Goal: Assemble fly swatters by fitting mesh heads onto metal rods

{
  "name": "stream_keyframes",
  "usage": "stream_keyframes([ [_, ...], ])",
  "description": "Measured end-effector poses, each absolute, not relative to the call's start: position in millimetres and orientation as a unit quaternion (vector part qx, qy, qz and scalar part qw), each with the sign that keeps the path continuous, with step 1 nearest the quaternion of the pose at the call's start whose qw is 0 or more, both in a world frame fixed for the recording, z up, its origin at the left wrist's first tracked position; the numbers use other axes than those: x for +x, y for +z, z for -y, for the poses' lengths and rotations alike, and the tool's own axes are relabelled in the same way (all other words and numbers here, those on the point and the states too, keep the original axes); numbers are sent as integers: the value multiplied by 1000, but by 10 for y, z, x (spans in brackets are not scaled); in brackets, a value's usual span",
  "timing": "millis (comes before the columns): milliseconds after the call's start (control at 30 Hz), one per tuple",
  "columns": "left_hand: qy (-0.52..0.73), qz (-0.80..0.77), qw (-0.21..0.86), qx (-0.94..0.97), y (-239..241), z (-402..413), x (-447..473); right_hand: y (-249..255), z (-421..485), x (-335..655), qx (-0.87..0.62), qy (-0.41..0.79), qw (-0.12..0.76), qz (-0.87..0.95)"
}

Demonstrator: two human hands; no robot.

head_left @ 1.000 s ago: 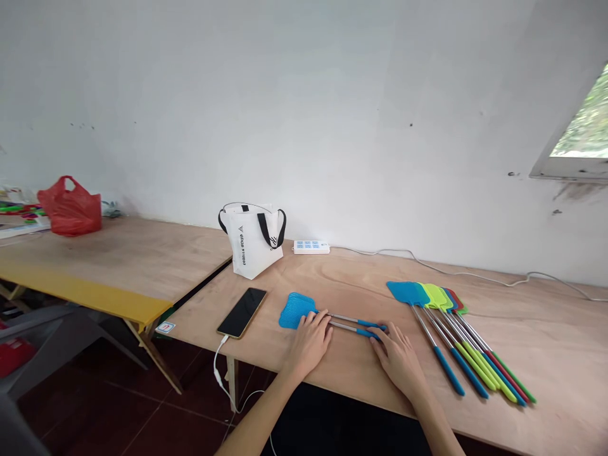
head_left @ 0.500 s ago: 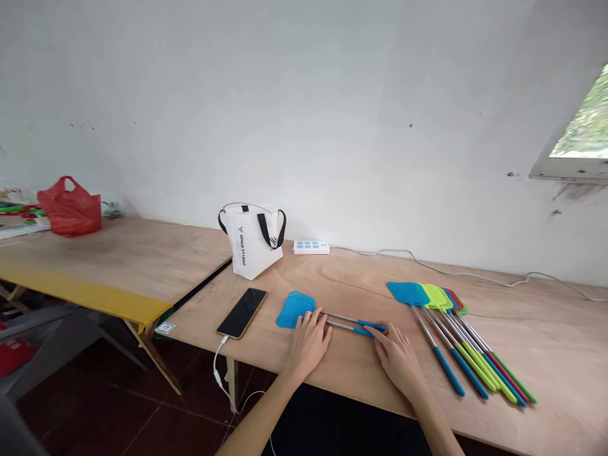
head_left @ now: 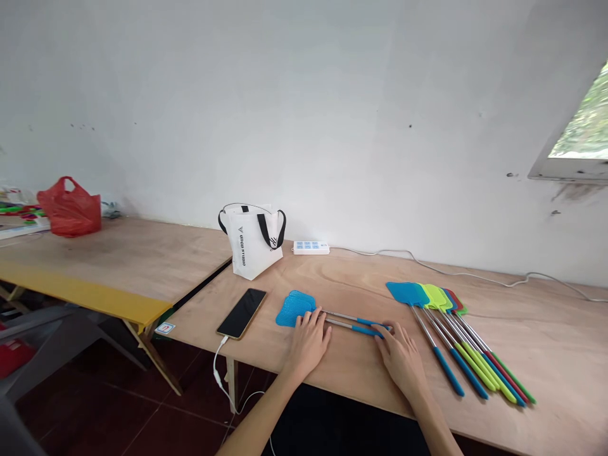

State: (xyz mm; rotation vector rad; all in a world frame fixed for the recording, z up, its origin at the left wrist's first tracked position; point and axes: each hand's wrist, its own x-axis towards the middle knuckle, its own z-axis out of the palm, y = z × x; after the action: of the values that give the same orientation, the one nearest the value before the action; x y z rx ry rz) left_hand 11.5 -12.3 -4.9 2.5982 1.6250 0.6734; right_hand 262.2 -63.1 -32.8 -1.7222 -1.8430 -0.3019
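Note:
Two blue fly swatters (head_left: pixel 295 309) lie side by side on the wooden table, their mesh heads overlapping on the left. My left hand (head_left: pixel 310 342) rests palm down across the metal shafts just by the heads, fingers stretched out. At the other end, my right hand (head_left: pixel 401 351) has its thumb and fingers closed around the ends of the blue handles; the fingers partly hide these ends. To the right lies a fanned row of several more fly swatters (head_left: pixel 468 335) with blue, yellow-green, red and green handles, heads toward the wall.
A phone (head_left: pixel 242 313) with a white cable lies left of my hands. Behind it stand a white bag (head_left: pixel 254 247) with black straps and a power strip (head_left: pixel 311 247). Another table (head_left: pixel 156 253) on the left bears a red plastic bag (head_left: pixel 71 209).
My right hand has shifted slightly right along the handles, and its fingers are more curled at their ends. The lower handle shows a little farther right. My left hand stays nearly still.

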Motion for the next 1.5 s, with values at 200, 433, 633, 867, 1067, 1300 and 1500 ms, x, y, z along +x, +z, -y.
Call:
stream_keyframes([
  [200,211,-516,2,830,-59,115,113,-326,633,2636,-663,-123,296,676],
  [433,214,-512,-8,832,-60,113,106,-293,640,2615,-690,-112,251,670],
  [633,212,-512,-22,832,-82,109,108,-282,636,2607,-699,-106,262,657],
  [867,214,-507,-16,834,-59,117,112,-262,635,2615,-680,-78,309,660],
  [1067,240,-501,7,831,-99,96,122,-225,661,2582,-652,-39,300,695],
  [1300,289,-469,93,830,-35,94,133,-195,673,2554,-649,-51,274,708],
  [1500,240,-438,112,859,56,130,123,-182,680,2545,-649,-54,268,710],
])
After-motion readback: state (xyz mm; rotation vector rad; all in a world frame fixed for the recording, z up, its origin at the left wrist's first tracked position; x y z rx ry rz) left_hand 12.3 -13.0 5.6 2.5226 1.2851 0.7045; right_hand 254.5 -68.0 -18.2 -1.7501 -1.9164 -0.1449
